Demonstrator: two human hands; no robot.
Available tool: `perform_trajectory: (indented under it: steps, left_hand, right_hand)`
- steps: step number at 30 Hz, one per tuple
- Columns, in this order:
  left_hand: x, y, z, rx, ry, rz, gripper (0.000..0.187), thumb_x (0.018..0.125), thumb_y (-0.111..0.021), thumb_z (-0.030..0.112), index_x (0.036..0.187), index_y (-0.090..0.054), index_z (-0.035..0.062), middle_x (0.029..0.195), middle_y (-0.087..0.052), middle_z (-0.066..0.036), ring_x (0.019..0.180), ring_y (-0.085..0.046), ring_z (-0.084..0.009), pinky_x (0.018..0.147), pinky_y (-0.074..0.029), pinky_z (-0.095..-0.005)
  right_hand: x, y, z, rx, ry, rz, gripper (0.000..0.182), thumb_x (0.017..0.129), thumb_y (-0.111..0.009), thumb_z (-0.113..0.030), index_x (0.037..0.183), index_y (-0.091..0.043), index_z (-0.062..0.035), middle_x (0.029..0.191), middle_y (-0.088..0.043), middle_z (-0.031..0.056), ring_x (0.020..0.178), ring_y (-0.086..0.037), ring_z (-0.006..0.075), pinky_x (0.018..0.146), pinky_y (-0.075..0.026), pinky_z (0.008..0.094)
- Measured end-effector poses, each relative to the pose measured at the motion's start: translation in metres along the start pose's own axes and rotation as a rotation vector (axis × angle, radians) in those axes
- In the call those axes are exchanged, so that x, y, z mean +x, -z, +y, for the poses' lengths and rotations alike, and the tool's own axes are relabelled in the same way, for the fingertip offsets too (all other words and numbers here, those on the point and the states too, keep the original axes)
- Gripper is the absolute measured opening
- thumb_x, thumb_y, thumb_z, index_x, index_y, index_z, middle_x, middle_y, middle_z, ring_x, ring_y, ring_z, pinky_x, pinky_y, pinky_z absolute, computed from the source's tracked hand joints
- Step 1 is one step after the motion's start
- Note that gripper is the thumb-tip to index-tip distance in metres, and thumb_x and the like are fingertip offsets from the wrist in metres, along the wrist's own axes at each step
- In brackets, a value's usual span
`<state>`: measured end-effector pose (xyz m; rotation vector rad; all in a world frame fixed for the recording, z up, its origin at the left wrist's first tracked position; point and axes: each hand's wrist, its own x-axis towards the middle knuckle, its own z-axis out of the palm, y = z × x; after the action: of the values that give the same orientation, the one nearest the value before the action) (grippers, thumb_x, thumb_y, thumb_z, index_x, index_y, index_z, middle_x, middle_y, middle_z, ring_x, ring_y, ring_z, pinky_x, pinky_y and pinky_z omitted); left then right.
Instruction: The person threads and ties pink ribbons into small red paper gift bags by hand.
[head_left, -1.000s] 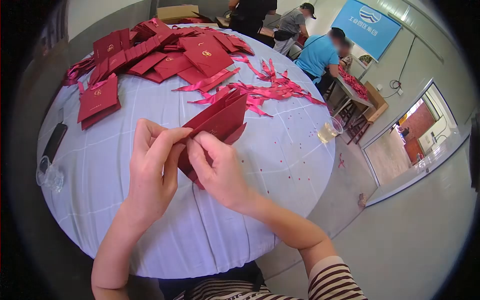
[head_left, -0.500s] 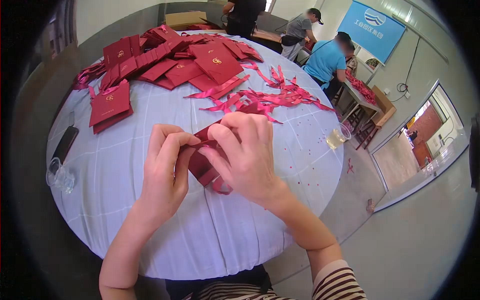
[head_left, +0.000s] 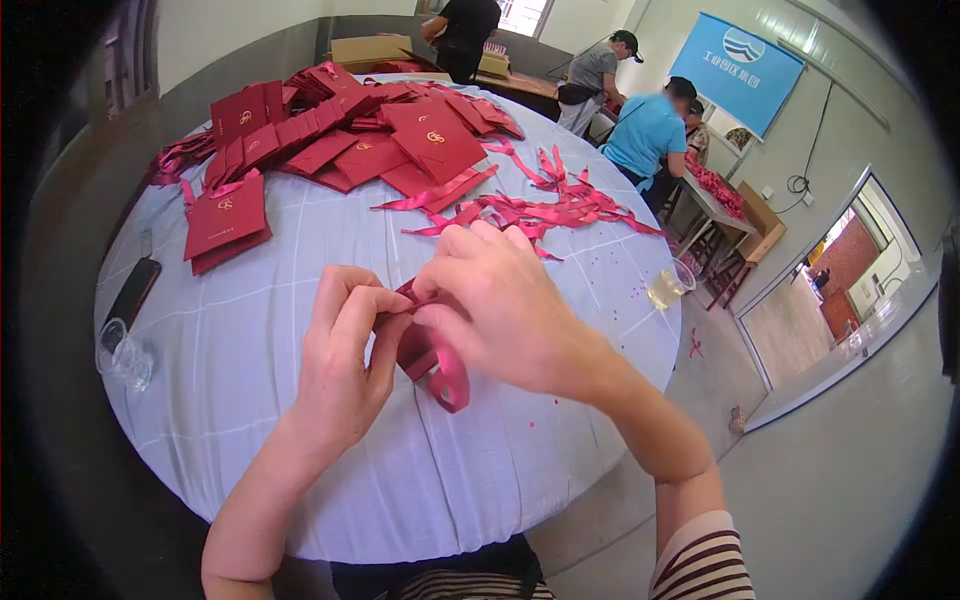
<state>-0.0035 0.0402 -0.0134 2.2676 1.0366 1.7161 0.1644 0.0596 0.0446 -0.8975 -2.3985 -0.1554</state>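
Note:
Over the near middle of the table, both hands meet at a small dark-red paper bag (head_left: 413, 347). My left hand (head_left: 350, 345) is closed, with thumb and fingers pinching the bag's upper edge from the left. My right hand (head_left: 505, 305) is closed at the same edge, its fingertips close to the left ones and partly hidden. A loop of pink-red satin ribbon (head_left: 453, 385) hangs from the bag below my right hand. Most of the bag is covered by my fingers.
Across the far table lies a pile of red bags (head_left: 350, 140), with one bag (head_left: 228, 222) nearer on the left. Loose ribbons (head_left: 550, 205) spread at right. A phone (head_left: 132, 290), a clear cup (head_left: 128, 358) and a cup of yellowish liquid (head_left: 668, 286) stand near the edges. Several people work behind.
My right hand has turned and its wrist has shifted right. The ribbon loop now hangs lower and shows more. My left hand has moved slightly right, still pinching the bag.

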Motion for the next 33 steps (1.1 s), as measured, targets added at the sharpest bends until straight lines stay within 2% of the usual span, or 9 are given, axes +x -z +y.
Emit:
perform_trajectory:
  steps: [2,4,5,7,8,14,24,26,33]
  left_hand:
    - [0.0,0.0,0.0,-0.018,-0.001,-0.001,0.017,0.076,-0.063,-0.012,0.088,-0.055,-0.0027,0.091,-0.048,-0.013,0.075,-0.053,-0.0252,0.061,-0.047,-0.0342]
    - [-0.001,0.0,0.001,-0.023,-0.01,0.0,0.017,0.077,-0.063,-0.011,0.089,-0.055,-0.0026,0.092,-0.049,-0.014,0.076,-0.054,-0.0258,0.061,-0.047,-0.0345]
    - [0.0,0.0,0.002,-0.029,-0.015,-0.006,0.016,0.077,-0.063,-0.01,0.089,-0.055,-0.0025,0.093,-0.05,-0.014,0.077,-0.056,-0.0264,0.062,-0.047,-0.0348]
    - [0.001,0.0,0.003,-0.02,-0.029,-0.008,0.016,0.077,-0.063,-0.009,0.089,-0.055,-0.0025,0.094,-0.051,-0.014,0.078,-0.057,-0.0267,0.062,-0.048,-0.035]
    - [0.001,-0.001,0.003,-0.012,-0.038,-0.013,0.015,0.078,-0.063,-0.008,0.089,-0.055,-0.0024,0.095,-0.052,-0.014,0.078,-0.057,-0.0271,0.063,-0.048,-0.0352]
    - [0.001,-0.002,0.004,-0.017,-0.023,0.0,0.014,0.078,-0.064,-0.007,0.088,-0.055,-0.0028,0.095,-0.054,-0.014,0.077,-0.058,-0.0273,0.063,-0.048,-0.0354]
    - [0.002,-0.001,-0.001,0.019,-0.029,-0.012,0.01,0.08,-0.064,-0.004,0.088,-0.057,-0.0032,0.096,-0.055,-0.014,0.076,-0.059,-0.0264,0.063,-0.049,-0.0343]
    - [0.0,-0.002,0.0,-0.033,0.027,-0.031,0.008,0.081,-0.063,-0.004,0.087,-0.057,-0.0038,0.097,-0.055,-0.014,0.077,-0.06,-0.0261,0.063,-0.049,-0.0341]
    - [0.002,0.001,-0.001,-0.043,0.007,-0.059,0.01,0.081,-0.061,-0.006,0.089,-0.057,-0.0043,0.099,-0.054,-0.015,0.079,-0.06,-0.027,0.065,-0.049,-0.0344]
  right_hand:
    - [0.006,0.008,0.003,0.062,-0.001,-0.057,0.01,0.077,-0.066,-0.014,0.08,-0.064,-0.0051,0.08,-0.052,0.0057,0.08,-0.05,0.0227,0.073,-0.038,0.035]
    - [0.014,0.018,0.005,0.235,-0.144,-0.259,0.015,0.079,-0.065,-0.017,0.081,-0.066,-0.0025,0.078,-0.055,0.0077,0.076,-0.055,0.0229,0.07,-0.043,0.0343]
    - [0.019,0.021,0.009,0.231,-0.142,-0.255,0.015,0.079,-0.065,-0.017,0.081,-0.066,-0.0025,0.078,-0.055,0.0077,0.076,-0.055,0.0229,0.07,-0.043,0.0343]
    - [0.025,0.026,0.016,0.3,-0.208,-0.394,0.018,0.08,-0.065,-0.018,0.082,-0.068,-0.0008,0.078,-0.057,0.0091,0.074,-0.058,0.0222,0.067,-0.046,0.0333]
    - [0.029,0.027,0.017,0.312,-0.207,-0.414,0.019,0.08,-0.064,-0.018,0.082,-0.068,0.0006,0.077,-0.061,0.0104,0.073,-0.06,0.0219,0.067,-0.047,0.0329]
    - [0.042,0.024,0.018,0.266,-0.264,-0.553,0.019,0.079,-0.064,-0.016,0.082,-0.068,0.0023,0.07,-0.065,0.0129,0.065,-0.062,0.021,0.064,-0.049,0.0325]
    - [0.047,0.021,0.016,0.271,-0.312,-0.547,0.018,0.076,-0.066,-0.016,0.081,-0.069,0.0013,0.068,-0.065,0.009,0.065,-0.061,0.0147,0.064,-0.049,0.0298]
    - [0.04,0.02,0.013,0.388,-0.44,-0.467,0.018,0.074,-0.066,-0.015,0.079,-0.068,0.0015,0.071,-0.064,0.0082,0.068,-0.061,0.014,0.065,-0.049,0.029]
    - [0.033,0.015,0.013,0.586,-0.522,-0.389,0.013,0.076,-0.066,-0.013,0.077,-0.068,0.0005,0.075,-0.063,0.0063,0.072,-0.059,0.0112,0.069,-0.048,0.027]
